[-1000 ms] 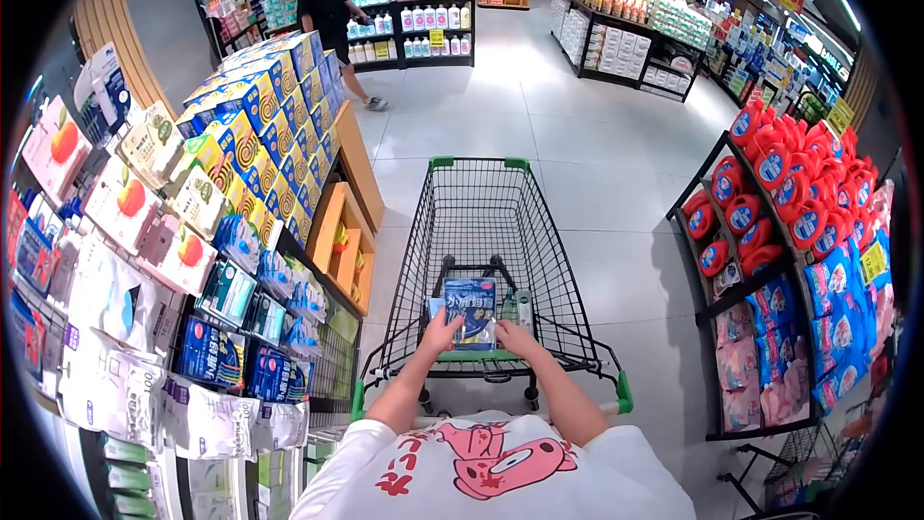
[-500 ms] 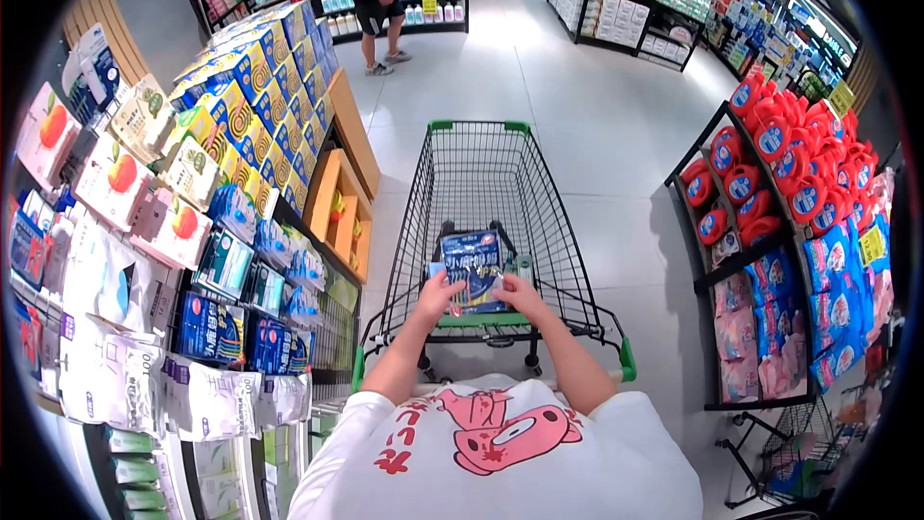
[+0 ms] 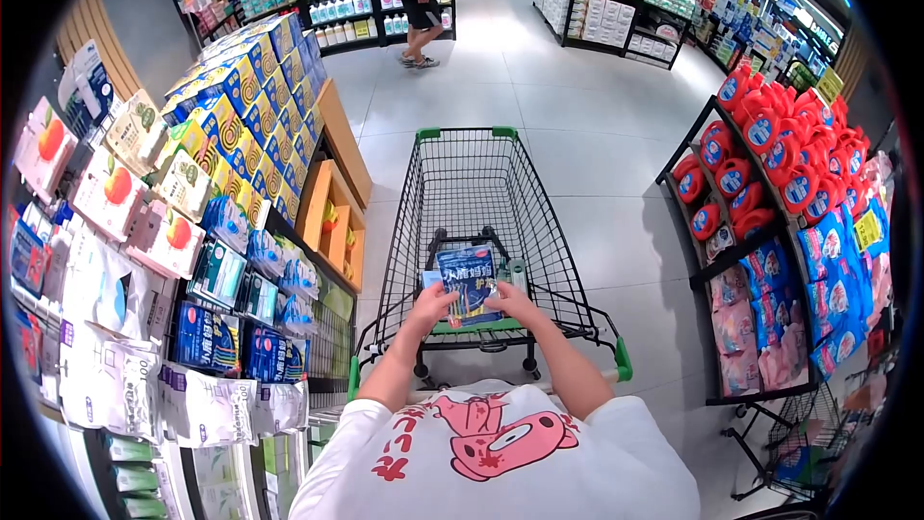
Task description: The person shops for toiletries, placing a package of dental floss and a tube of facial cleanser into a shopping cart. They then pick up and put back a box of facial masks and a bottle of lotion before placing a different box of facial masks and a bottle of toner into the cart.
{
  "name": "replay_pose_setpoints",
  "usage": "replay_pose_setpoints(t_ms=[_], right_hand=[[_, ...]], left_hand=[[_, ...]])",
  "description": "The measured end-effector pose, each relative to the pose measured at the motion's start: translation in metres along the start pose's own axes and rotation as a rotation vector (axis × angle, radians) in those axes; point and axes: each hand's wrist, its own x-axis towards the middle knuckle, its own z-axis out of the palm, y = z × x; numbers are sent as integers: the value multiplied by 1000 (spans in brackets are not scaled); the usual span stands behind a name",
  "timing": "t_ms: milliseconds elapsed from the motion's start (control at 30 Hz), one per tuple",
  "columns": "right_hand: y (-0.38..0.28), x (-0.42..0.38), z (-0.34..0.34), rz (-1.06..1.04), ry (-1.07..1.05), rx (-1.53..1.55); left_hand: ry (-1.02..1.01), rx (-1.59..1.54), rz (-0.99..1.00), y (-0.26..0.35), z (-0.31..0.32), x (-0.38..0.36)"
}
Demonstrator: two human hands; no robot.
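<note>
A dark blue packet with pale lettering [image 3: 467, 273] is held upright above the near end of a black wire shopping cart with green corners [image 3: 466, 134]. My left hand [image 3: 433, 305] pinches its lower left side. On the lower right side, my right hand [image 3: 510, 300] has hold of the same packet. Behind the packet, partly hidden, a pale blue item and a greenish one show at its sides in the cart. Similar blue packets [image 3: 207, 335] hang on the rack to the left.
Boxes [image 3: 236, 87] are stacked at the left beside a wooden display [image 3: 330, 221]. Red bottles [image 3: 760, 130] and blue bags [image 3: 833, 284] fill the shelf on the right. A person in dark clothes [image 3: 421, 0] walks near the back shelves. Another cart [image 3: 780, 443] stands at lower right.
The packet has tilted up, its front lettering now clearer, with both hands still on it. The person at the back has moved right. The view has shifted slightly.
</note>
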Motion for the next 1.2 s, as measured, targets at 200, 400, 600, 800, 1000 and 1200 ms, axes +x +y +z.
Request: replay_pose_setpoints(t_ms=[200, 400, 600, 800, 1000, 1200], right_hand=[[-18, -14, 15, 53, -6, 581], [-16, -26, 29, -49, 46, 358], [-7, -25, 20, 88, -32, 388], [3, -20, 20, 56, 147, 173], [16, -11, 17, 25, 439, -342], [5, -19, 27, -299, -1, -280]], left_hand=[[-36, -132, -83, 13, 16, -14], [56, 231, 57, 8, 25, -24], [19, 437, 93, 20, 40, -37], [105, 703, 62, 6, 30, -26], [165, 824, 142, -7, 23, -17], [-77, 494, 174, -13, 18, -12]])
